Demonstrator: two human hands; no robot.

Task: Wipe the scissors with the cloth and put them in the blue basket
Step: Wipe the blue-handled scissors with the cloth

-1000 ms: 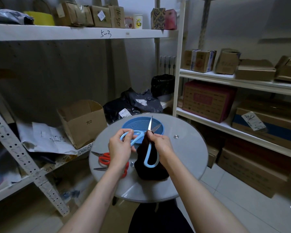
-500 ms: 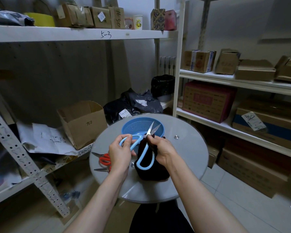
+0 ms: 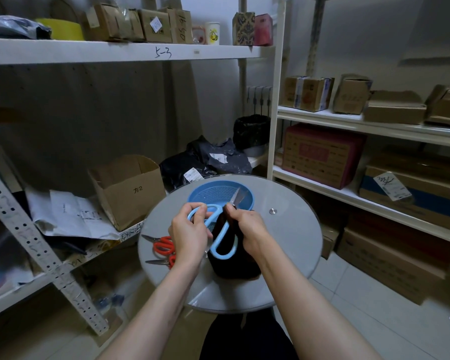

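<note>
the blades of the blue scissors (image 3: 223,254) have tipped from upright toward the worktop's (image 3: 283,242) far edge, tips over the blue basket (image 3: 211,192). the left hand (image 3: 190,229) grips the upper handle loop. the right hand (image 3: 247,227), nearer the basket, pinches the black cloth (image 3: 234,266) round the blades.

Pretty clearly a stockroom or parcel storage room: white metal shelves (image 3: 115,51) on both sides packed with taped cardboard boxes (image 3: 307,93), a handwritten "5-3" label (image 3: 163,52) on one shelf edge, black mailer bags (image 3: 205,162) with shipping stickers, loose paperwork (image 3: 73,214), and a small round table (image 3: 283,242) squeezed onto the tiled floor (image 3: 361,307).
</note>
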